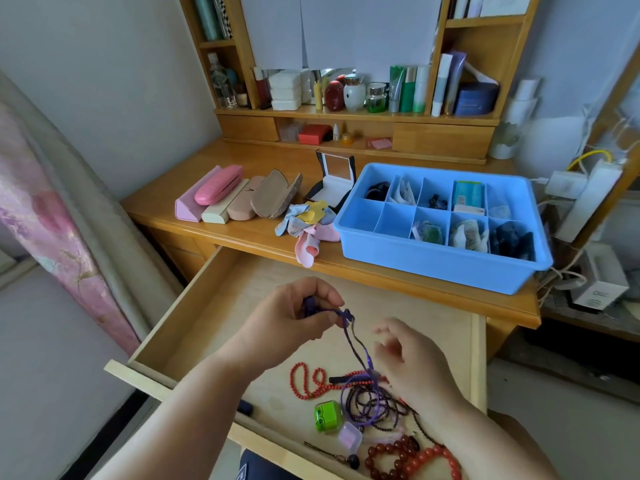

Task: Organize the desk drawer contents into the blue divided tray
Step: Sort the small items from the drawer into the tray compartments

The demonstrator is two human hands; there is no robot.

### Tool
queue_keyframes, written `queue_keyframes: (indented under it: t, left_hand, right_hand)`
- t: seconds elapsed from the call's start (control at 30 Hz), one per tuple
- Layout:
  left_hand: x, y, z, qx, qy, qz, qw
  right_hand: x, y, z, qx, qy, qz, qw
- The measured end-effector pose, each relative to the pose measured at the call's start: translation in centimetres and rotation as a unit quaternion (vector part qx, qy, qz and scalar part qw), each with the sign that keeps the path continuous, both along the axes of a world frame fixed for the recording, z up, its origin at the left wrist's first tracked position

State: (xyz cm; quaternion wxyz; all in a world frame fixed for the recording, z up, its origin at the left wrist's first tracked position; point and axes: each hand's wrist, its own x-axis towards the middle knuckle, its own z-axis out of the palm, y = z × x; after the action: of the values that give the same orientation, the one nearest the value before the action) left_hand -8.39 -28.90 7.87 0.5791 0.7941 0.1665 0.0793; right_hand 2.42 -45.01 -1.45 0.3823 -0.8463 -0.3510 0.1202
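A: Which piece is being sorted?

B: The purple cord (356,348). The left hand (294,313) is pinching its upper end above the open drawer (207,306), while the lower loops are lying tangled among the dark bead strings (377,407) and the red bead strand (311,382).

A: And the right hand (412,362)?

B: It is hovering just beside the cord, fingers loosely curled, gripping nothing; it looks blurred.

A: So the step?

B: Probably freeing the cord from the tangle. Next it is needing untangling, gathering, then carrying to the blue divided tray (433,268) on the desk, where two near-left compartments are looking empty.
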Motion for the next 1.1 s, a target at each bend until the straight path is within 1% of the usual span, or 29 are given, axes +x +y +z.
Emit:
queue_keyframes:
  t: [0.03, 0.07, 0.1, 0.13, 0.2, 0.23, 0.27, 0.33, 0.37, 0.43, 0.5, 0.57, 0.7, 0.77, 0.8, 0.87, 0.9, 0.93, 1.0, 1.03, 1.1]
  left_hand:
    - [0.2, -0.2, 0.1, -0.01, -0.003, -0.016, 1.0]
    - [0.4, -0.4, 0.1, -0.022, -0.006, -0.029, 0.999]
    - [0.6, -0.5, 0.1, -0.036, -0.007, -0.032, 0.999]
    - [0.8, -0.5, 0.0, -0.053, -0.007, -0.022, 0.998]
    - [1.0, -0.4, -0.5, -0.081, -0.005, 0.029, 0.996]
    - [1.0, -0.4, -0.8, -0.087, -0.006, 0.055, 0.995]
    - [1.0, -0.3, -1.1, -0.094, -0.008, 0.07, 0.993]
    - [0.8, -0.4, -1.8, -0.134, -0.009, 0.073, 0.988]
    - [0.7, -0.5, -2.3, -0.17, -0.009, 0.073, 0.983]
    - [0.4, -0.5, -3.1, -0.259, -0.01, 0.087, 0.962]
    - [0.3, -0.4, -3.7, -0.318, -0.008, 0.103, 0.942]
    - [0.4, -0.6, -4.1, -0.322, -0.01, 0.118, 0.939]
    - [1.1, -1.2, -4.3, -0.338, -0.069, 0.164, 0.924]
    - [1.5, -1.4, -4.6, -0.324, -0.064, 0.188, 0.925]
    - [1.7, -1.5, -4.9, -0.291, -0.047, 0.199, 0.935]
    - [1.9, -1.6, -5.7, -0.183, 0.005, 0.211, 0.96]
    - [1.9, -1.6, -5.9, -0.139, 0.029, 0.211, 0.967]
    - [2.0, -1.7, -6.1, -0.123, 0.043, 0.21, 0.969]
    - [1.9, -1.9, -6.2, -0.151, 0.059, 0.212, 0.964]
    - [1.7, -2.0, -6.1, -0.189, 0.065, 0.211, 0.957]
    - [1.3, -1.9, -5.8, -0.308, 0.053, 0.172, 0.934]
  right_hand:
    - [0.2, 0.6, 0.7, 0.062, -0.007, 0.03, 0.998]
    - [0.3, 1.2, 1.5, 0.107, 0.027, 0.072, 0.991]
    - [0.3, 1.7, 2.4, 0.137, 0.097, 0.112, 0.979]
    - [0.3, 2.2, 3.1, 0.166, 0.193, 0.148, 0.956]
    - [0.2, 2.8, 3.9, 0.222, 0.371, 0.176, 0.885]
    - [0.2, 2.8, 4.0, 0.229, 0.427, 0.17, 0.858]
    - [0.2, 2.8, 3.8, 0.223, 0.447, 0.154, 0.853]
    - [0.4, 2.8, 3.1, 0.2, 0.418, 0.121, 0.878]
    - [0.5, 2.8, 2.9, 0.195, 0.397, 0.105, 0.891]
    - [0.7, 2.7, 2.8, 0.203, 0.389, 0.075, 0.895]
    - [0.8, 2.5, 2.7, 0.222, 0.419, 0.056, 0.879]
    - [0.9, 2.3, 2.7, 0.23, 0.453, 0.051, 0.86]
    - [0.5, 2.3, 2.8, 0.23, 0.506, 0.064, 0.829]
    - [0.3, 2.4, 2.8, 0.234, 0.522, 0.064, 0.817]
    - [0.3, 2.4, 2.9, 0.237, 0.529, 0.065, 0.812]
    - [0.3, 2.5, 3.0, 0.251, 0.546, 0.07, 0.796]
    - [0.4, 2.5, 3.0, 0.257, 0.553, 0.076, 0.789]
    - [0.5, 2.4, 3.1, 0.259, 0.555, 0.081, 0.786]
    - [0.6, 2.4, 3.2, 0.25, 0.541, 0.09, 0.798]
    - [0.7, 2.4, 3.2, 0.237, 0.523, 0.09, 0.814]
    - [0.7, 2.4, 3.2, 0.207, 0.472, 0.086, 0.853]
